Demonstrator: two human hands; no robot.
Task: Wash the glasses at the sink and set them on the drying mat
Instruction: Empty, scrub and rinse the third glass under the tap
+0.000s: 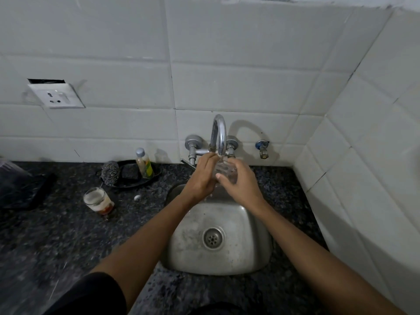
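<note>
A clear glass (225,171) is held under the chrome tap (219,135), above the back of the steel sink (218,258). My right hand (241,185) grips it from the right, thumb across its front. My left hand (203,176) curls round its left side, fingers up by the spout. Water runs onto the glass and drips between my hands. A second glass (98,201), with milky residue and a printed band, stands on the counter to the left. A dark mat (20,189) lies at the far left.
A black tray (156,173) behind the counter glass holds a steel scrubber (111,172), a dark sponge (130,172) and a small bottle (144,163). White tiled walls close in behind and on the right. A socket (56,96) sits on the left wall.
</note>
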